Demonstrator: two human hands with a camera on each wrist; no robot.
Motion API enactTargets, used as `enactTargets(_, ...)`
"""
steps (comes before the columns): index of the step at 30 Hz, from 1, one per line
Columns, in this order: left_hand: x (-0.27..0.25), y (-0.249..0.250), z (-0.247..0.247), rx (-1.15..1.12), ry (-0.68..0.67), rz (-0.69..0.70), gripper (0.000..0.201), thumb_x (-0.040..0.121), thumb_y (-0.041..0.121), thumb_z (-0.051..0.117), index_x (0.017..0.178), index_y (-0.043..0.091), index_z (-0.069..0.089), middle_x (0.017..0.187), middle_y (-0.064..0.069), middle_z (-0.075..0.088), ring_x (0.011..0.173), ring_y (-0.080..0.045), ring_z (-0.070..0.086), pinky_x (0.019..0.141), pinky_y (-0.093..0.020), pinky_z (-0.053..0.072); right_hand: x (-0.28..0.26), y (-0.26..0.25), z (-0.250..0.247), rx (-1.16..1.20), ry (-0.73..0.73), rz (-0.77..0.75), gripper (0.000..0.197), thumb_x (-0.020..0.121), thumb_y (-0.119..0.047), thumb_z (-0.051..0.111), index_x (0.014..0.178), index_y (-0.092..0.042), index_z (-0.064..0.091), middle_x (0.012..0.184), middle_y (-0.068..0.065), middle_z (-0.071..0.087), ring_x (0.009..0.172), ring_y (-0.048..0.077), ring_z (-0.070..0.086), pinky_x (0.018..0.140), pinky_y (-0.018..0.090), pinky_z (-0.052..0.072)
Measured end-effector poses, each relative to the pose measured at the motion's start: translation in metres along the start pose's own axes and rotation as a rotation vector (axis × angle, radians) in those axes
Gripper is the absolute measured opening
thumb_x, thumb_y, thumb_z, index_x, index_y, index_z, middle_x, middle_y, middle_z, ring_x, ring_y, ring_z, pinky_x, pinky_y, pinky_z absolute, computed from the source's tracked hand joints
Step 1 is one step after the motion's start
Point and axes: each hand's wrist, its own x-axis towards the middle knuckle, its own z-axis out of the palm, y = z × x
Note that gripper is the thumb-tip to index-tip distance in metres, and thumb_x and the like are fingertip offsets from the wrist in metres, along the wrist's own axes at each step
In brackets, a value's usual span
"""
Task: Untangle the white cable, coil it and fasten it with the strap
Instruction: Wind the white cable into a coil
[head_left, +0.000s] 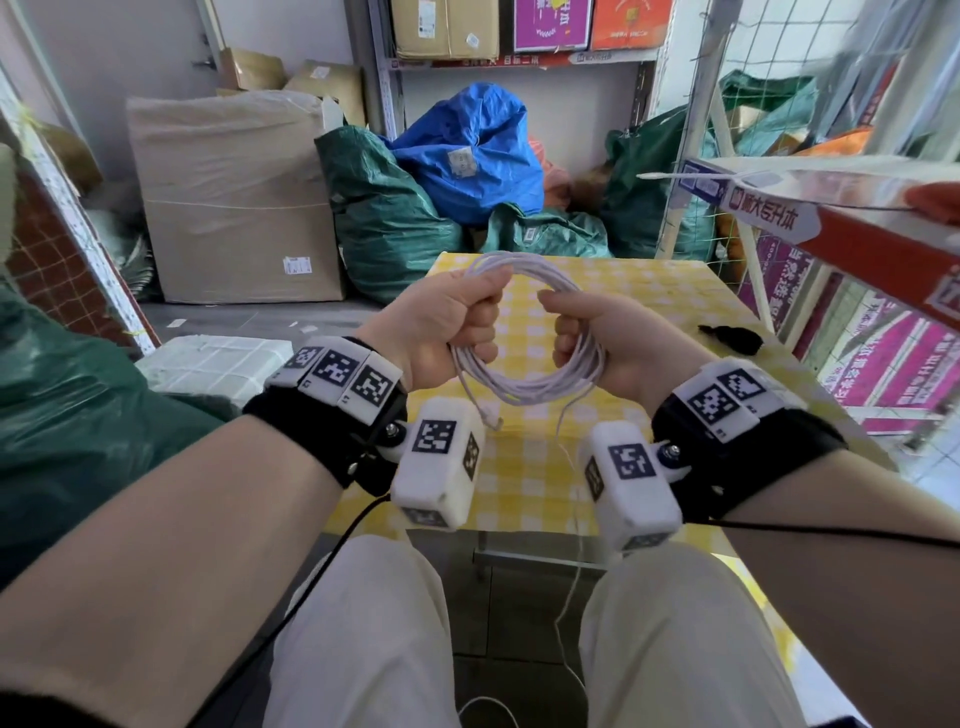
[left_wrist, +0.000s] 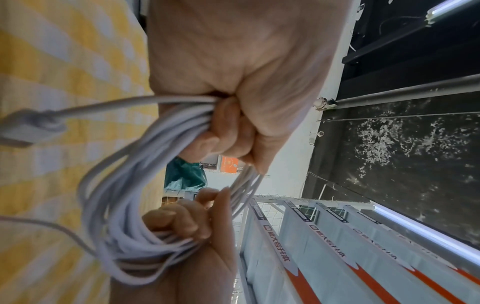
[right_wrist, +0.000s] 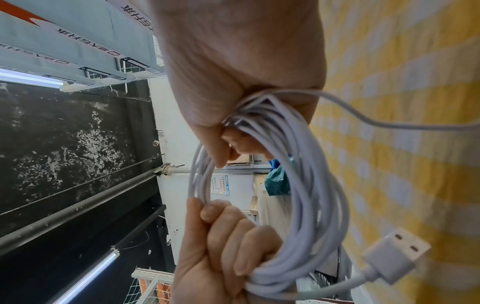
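Gripping the coiled white cable (head_left: 527, 332) above the checked table (head_left: 649, 291), left hand (head_left: 441, 322) and right hand (head_left: 602, 332) each clenched one side; feeding the trailing tail (head_left: 569, 447) in evenly seemed wise before reaching the strap (head_left: 730, 336).

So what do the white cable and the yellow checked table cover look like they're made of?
The white cable looks like smooth matte plastic or rubber sheathing: it bends into soft loops in both hands, and its plug has a moulded body. The table cover looks like thin woven cloth or maybe vinyl; its flat yellow-and-white check shows no clear weave.
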Motion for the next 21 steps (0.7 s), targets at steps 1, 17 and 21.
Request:
enactTargets(1, 0.0, -0.002, 0.001, -0.017, 0.001, -0.004, 0.035, 0.1, 0.024, 0.042, 0.066, 0.017, 0.037, 0.042, 0.009, 0.021, 0.032, -0.006, 0.017, 0.036, -0.017, 0.027, 0.0, -0.001, 0.001, 0.023, 0.016, 0.015, 0.009, 0.093, -0.014, 0.057, 0.085, -0.013, 0.054, 0.051, -0.005, 0.031, 0.041, 0.008, 0.033, 0.042, 0.019, 0.036)
enactTargets(17, -0.001, 0.001, 0.001, 0.308, -0.038, -0.069, 0.022, 0.097, 0.016, 0.05, 0.075, 0.017, 0.052, 0.045, 0.009, 0.025, 0.036, -0.006, 0.018, 0.037, -0.018, 0.019, -0.004, -0.003, 0.018, -0.56, 0.118, -0.129, 0.01, 0.087, -0.009, 0.059, 0.085, -0.016, 0.052, 0.063, 0.002, 0.039, 0.049, 0.014, 0.033, 0.043, 0.025, 0.031)
enactTargets(21, 0.001, 0.002, 0.001, 0.121, 0.068, 0.013, 0.027, 0.096, 0.014, 0.049, 0.07, 0.02, 0.047, 0.041, 0.01, 0.022, 0.035, -0.007, 0.014, 0.042, -0.022, 0.012, -0.007, -0.007, 0.016, -0.393, 0.13, -0.023, 0.008, 0.091, -0.013, 0.059, 0.089, -0.009, 0.053, 0.062, 0.004, 0.045, 0.047, 0.016, 0.045, 0.051, 0.029, 0.047)
